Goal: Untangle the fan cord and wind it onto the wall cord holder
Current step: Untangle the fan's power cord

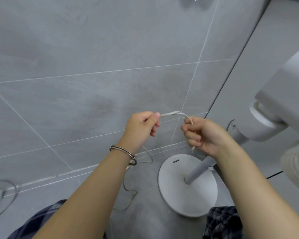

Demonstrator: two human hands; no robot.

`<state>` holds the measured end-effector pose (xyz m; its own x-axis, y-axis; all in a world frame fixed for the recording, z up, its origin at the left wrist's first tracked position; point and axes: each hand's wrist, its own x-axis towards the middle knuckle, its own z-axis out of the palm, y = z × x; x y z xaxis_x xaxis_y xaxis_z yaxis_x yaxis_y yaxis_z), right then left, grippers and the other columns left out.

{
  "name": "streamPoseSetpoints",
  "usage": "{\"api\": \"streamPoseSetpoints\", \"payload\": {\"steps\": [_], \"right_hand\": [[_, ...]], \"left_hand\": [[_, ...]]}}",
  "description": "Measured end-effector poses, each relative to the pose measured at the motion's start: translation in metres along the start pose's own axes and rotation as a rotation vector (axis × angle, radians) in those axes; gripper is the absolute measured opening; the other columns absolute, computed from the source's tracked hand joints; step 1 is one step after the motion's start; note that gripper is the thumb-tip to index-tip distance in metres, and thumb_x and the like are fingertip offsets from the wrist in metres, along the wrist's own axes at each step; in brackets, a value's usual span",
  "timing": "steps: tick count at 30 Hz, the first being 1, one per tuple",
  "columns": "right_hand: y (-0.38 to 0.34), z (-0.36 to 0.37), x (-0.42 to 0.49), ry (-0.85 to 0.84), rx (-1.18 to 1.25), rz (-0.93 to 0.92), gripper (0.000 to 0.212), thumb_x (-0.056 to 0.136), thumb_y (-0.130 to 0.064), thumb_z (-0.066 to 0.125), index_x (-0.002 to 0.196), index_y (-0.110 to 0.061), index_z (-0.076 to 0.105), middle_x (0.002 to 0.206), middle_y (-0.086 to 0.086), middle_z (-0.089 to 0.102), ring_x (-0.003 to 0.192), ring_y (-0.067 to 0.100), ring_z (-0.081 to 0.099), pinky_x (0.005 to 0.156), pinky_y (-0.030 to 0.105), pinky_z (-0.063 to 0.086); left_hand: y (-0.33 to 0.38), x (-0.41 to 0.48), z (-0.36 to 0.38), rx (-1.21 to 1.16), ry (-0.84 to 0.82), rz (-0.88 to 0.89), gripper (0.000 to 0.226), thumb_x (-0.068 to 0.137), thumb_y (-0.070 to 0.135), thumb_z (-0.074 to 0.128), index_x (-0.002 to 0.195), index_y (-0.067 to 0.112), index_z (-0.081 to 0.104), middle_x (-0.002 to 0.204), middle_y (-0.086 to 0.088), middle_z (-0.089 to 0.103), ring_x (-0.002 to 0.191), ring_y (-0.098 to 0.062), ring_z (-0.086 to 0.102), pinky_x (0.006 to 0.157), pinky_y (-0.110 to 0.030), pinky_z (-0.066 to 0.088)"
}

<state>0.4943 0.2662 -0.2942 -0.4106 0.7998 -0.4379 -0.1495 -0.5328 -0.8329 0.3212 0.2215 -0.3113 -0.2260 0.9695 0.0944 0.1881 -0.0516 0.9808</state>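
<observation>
White, thin fan cord (173,114) stretches between both hands in front of the grey tiled wall (93,66), with a twisted crossing near its middle. At nine o'clock of that twist the left hand (141,125) is clenched on the cord, thumb pressing it against the forefinger; a silver metal bangle (123,152) circles that wrist. At three o'clock of the twist the right hand (203,135) grasps the cord in curled fingers, and a short length hangs out below the fist. Below the left wrist, toward six o'clock, more cord lies in loose loops on the grey floor (145,221), its small plug (134,193) resting at nine o'clock of the round white fan base (188,200). A grey pole (199,168) rises from that base toward the white fan head (286,94) at three o'clock of the view.
</observation>
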Motion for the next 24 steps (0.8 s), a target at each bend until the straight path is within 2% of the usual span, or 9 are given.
{"api": "streamPoseSetpoints", "payload": {"steps": [2,6,8,11,13,17,19,21,24], "right_hand": [[-0.006,-0.004,0.001,-0.109,0.222,0.077,0.005,0.061,-0.008,0.054,0.065,-0.009,0.051,0.053,0.002,0.04,0.027,0.009,0.025,0.03,0.015,0.017],[-0.004,-0.011,0.0,-0.15,0.329,0.038,0.02,0.051,-0.023,0.072,0.055,-0.01,0.056,0.041,-0.004,0.028,0.028,0.009,0.025,0.029,0.018,0.021],[0.0,-0.009,0.003,-0.103,0.423,0.008,0.015,0.059,-0.016,0.07,0.056,-0.01,0.057,0.042,-0.004,0.031,0.03,0.009,0.03,0.03,0.018,0.027],[0.003,-0.01,0.008,0.04,0.412,0.001,0.028,0.093,-0.015,0.044,0.066,-0.011,0.049,0.043,-0.004,0.036,0.033,0.008,0.035,0.036,0.014,0.032],[0.001,-0.008,0.006,0.12,0.112,-0.037,0.032,0.098,-0.014,0.037,0.068,-0.01,0.046,0.041,-0.003,0.038,0.032,0.007,0.034,0.035,0.014,0.029],[0.004,-0.01,0.002,0.529,-1.204,-0.254,0.024,0.093,-0.017,0.052,0.073,-0.004,0.057,0.064,0.009,0.054,0.06,0.025,0.053,0.055,0.03,0.041],[0.007,-0.01,0.004,0.668,-1.394,-0.322,0.022,0.094,-0.019,0.051,0.08,-0.003,0.056,0.071,0.009,0.054,0.071,0.032,0.05,0.06,0.033,0.036],[0.008,-0.012,0.008,0.749,-1.223,-0.429,0.021,0.095,-0.017,0.048,0.081,-0.002,0.055,0.07,0.005,0.051,0.07,0.029,0.047,0.06,0.032,0.032],[0.004,-0.006,0.011,0.641,-0.55,-0.541,0.025,0.095,-0.011,0.043,0.072,-0.009,0.052,0.061,0.004,0.048,0.057,0.021,0.045,0.057,0.033,0.037]], "left_hand": [[0.0,0.002,-0.003,-0.006,-0.037,-0.048,0.039,0.095,0.015,0.047,0.057,0.011,0.054,0.047,0.002,0.048,0.039,-0.004,0.044,0.049,-0.015,0.042],[0.002,0.0,-0.012,0.172,-0.33,-0.076,0.035,0.093,0.015,0.051,0.059,0.013,0.057,0.04,0.008,0.046,0.04,-0.005,0.043,0.049,-0.013,0.041],[0.005,-0.001,-0.016,0.295,-0.439,-0.086,0.034,0.092,0.016,0.053,0.059,0.015,0.057,0.038,0.009,0.043,0.038,-0.004,0.04,0.046,-0.012,0.038],[0.008,0.001,-0.023,0.248,-0.407,-0.084,0.033,0.093,0.012,0.052,0.06,0.013,0.057,0.036,0.009,0.042,0.035,-0.002,0.037,0.042,-0.011,0.034],[0.007,0.003,-0.028,0.046,-0.302,-0.06,0.033,0.094,0.009,0.048,0.063,0.01,0.058,0.038,0.008,0.042,0.037,-0.005,0.036,0.041,-0.013,0.033],[0.006,0.006,-0.036,-0.267,-0.198,-0.061,0.031,0.096,0.009,0.041,0.068,0.006,0.054,0.041,0.008,0.039,0.038,-0.006,0.034,0.041,-0.015,0.027],[0.007,0.004,-0.038,-0.245,-0.29,-0.074,0.031,0.095,0.006,0.042,0.067,0.006,0.056,0.041,0.008,0.039,0.038,-0.006,0.033,0.041,-0.015,0.026],[0.009,0.002,-0.042,0.037,-0.491,-0.087,0.031,0.092,0.002,0.049,0.065,0.01,0.062,0.04,0.007,0.041,0.038,-0.007,0.034,0.041,-0.015,0.029],[0.008,-0.002,-0.045,0.661,-0.793,-0.165,0.022,0.086,0.014,0.06,0.067,0.018,0.07,0.041,0.008,0.045,0.038,-0.005,0.039,0.046,-0.014,0.035]]}}
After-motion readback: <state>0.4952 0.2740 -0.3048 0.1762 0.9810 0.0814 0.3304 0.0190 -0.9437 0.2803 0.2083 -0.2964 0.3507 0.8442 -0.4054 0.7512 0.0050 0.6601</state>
